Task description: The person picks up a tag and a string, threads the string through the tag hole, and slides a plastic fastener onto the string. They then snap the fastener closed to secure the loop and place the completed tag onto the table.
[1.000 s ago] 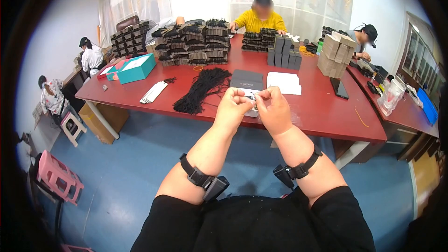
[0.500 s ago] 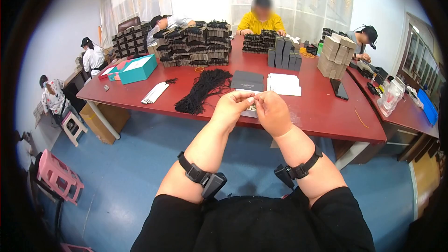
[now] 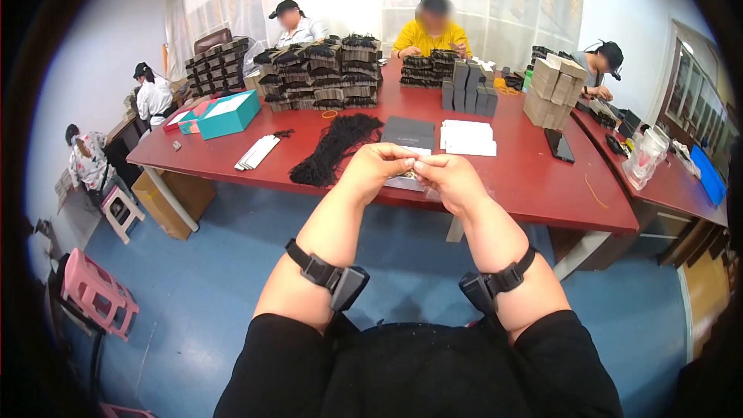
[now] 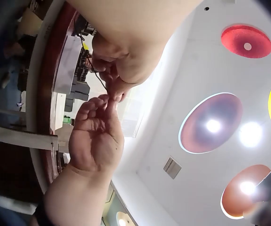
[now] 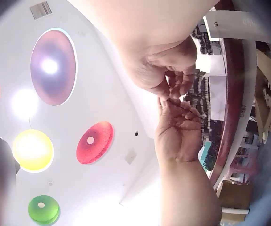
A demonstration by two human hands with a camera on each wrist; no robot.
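Observation:
In the head view my left hand [image 3: 370, 170] and right hand [image 3: 457, 182] meet fingertip to fingertip over the near edge of the red table [image 3: 534, 193]. A thin black cord [image 4: 97, 74] runs into the meeting fingertips in the left wrist view. Thumb and forefinger of each hand pinch there; the fingers cover most of what lies between them. Beneath the hands is a pale, flat piece [image 3: 404, 183] with small bits on it, partly covered. To the left lies a bundle of black cords [image 3: 333, 153]. Just beyond the hands sits a dark grey printed box [image 3: 410, 133].
White cards [image 3: 468, 139] lie right of the grey box, a phone [image 3: 559, 145] farther right. White strips [image 3: 257, 153] and a teal box [image 3: 228, 114] are at left. Stacks of corded tags [image 3: 321, 77] and grey boxes [image 3: 470, 91] stand behind. Several people work around the room.
The hands have shifted slightly, and the right hand has turned so its fingers point more to the left. Across the table, a person in white has come upright behind the stacks.

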